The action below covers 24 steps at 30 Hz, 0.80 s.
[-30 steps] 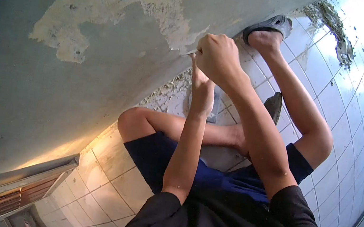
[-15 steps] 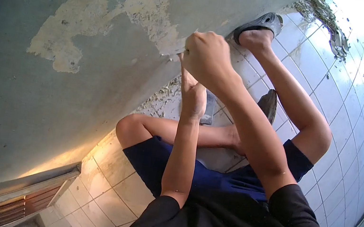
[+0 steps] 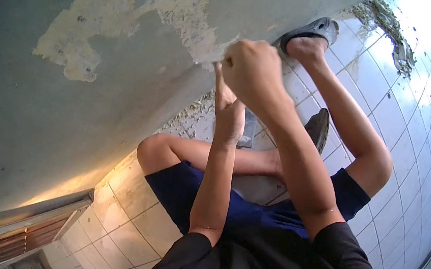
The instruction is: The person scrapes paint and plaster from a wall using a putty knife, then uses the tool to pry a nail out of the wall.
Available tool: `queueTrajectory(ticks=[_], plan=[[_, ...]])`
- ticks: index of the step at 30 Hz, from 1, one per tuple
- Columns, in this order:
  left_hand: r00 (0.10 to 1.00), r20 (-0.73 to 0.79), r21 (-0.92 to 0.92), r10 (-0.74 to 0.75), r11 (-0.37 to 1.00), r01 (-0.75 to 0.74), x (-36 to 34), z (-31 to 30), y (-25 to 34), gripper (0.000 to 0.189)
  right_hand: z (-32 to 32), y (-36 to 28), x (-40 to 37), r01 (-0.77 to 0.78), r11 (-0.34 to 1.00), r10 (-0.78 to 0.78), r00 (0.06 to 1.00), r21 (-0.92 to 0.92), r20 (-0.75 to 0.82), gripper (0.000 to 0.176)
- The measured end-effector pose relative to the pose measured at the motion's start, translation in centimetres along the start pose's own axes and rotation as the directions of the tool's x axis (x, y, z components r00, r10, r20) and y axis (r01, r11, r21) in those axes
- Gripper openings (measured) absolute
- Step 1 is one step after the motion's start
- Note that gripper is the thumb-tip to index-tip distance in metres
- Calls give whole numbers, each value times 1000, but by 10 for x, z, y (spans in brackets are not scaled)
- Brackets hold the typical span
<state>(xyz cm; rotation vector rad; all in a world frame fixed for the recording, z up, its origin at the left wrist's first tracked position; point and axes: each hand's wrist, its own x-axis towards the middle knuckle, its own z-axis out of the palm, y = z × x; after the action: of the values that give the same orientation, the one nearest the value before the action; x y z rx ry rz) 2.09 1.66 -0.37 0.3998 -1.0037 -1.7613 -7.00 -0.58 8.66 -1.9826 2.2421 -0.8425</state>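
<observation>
My right hand is closed in a fist around a scraper, whose handle is hidden inside it. A thin, pale strip of the scraper's blade shows against the wall, at the lower end of a bare patch. Below and behind the fist is my left hand, one digit stretched up to the blade; its other fingers are hidden by my right hand. The wall is grey-green, and its coating is gone in a ragged, cream-coloured area on the left.
Flakes lie along the wall's foot, with larger debris heaps farther off on the tiled floor. A flat grey object lies behind my left wrist. My legs are folded around the work spot; a slatted vent is at lower left.
Both hands have shifted very slightly right in view, the right fist also a little lower. The wall patches have shifted in view too, as the camera turned slightly. The grips look the same.
</observation>
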Motion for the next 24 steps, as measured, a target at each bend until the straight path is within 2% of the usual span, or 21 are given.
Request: queueTrajectory(ticks=[1, 3, 5, 7, 9, 12, 13, 14, 15, 17, 18, 19, 21, 22, 24], plan=[[1000, -16, 4, -8, 1000, 8, 0, -1, 3, 76, -5, -4, -5, -67, 997, 69, 997, 43, -41, 14], [993, -16, -134, -115, 985, 112, 2, 0, 9, 82, 9, -2, -1, -66, 996, 69, 996, 56, -53, 15], [995, -43, -90, -85, 993, 81, 2, 1, -3, 83, 8, 4, 9, 0, 999, 3, 996, -34, 88, 16], [999, -37, -2, -23, 1000, 23, 3, 1, -6, 83, -4, -1, 6, 15, 1000, -15, 998, 0, 54, 17], [995, -75, -44, -64, 997, 61, 0, -7, -10, 81, -2, -8, -1, -38, 999, 38, 998, -2, -46, 7], [990, -94, -121, -109, 988, 98, 7, -5, -9, 77, 5, -5, 4, 4, 999, -4, 1000, -37, 20, 12], [998, -48, -18, -41, 999, 40, 6, -3, -9, 74, 1, -6, 4, 7, 999, -4, 998, -47, 65, 18], [1000, -11, 84, 18, 996, -17, 3, -5, -8, 72, -3, -3, -1, -55, 998, 55, 998, -13, 13, 18], [1000, -23, 85, 13, 996, -11, 1, -6, -5, 72, 4, -4, -1, -55, 998, 55, 998, -9, 25, 18], [989, -64, -130, -134, 984, 125, -2, -4, 2, 71, 17, -3, -2, 0, 1000, -1, 998, -3, -66, 17], [992, -85, -80, -91, 993, 85, 2, -1, 0, 70, 15, -5, 1, 6, 999, -6, 1000, -46, -1, 16], [994, -71, -85, -81, 994, 75, 6, 2, -1, 70, 8, -1, 3, 10, 998, -11, 1000, -57, -15, 16], [1000, 0, -15, 8, 1000, -8, 5, 1, 1, 70, -1, 0, -3, -44, 999, 44, 999, 11, -2, 16], [1000, -2, -38, 19, 999, -19, 3, 5, 8, 68, -4, -4, -7, -36, 997, 41, 997, 70, -70, 16], [998, -56, -64, -36, 997, 32, -4, -3, 1, 68, 14, -5, -7, -18, 999, 19, 999, 34, -38, 16]])
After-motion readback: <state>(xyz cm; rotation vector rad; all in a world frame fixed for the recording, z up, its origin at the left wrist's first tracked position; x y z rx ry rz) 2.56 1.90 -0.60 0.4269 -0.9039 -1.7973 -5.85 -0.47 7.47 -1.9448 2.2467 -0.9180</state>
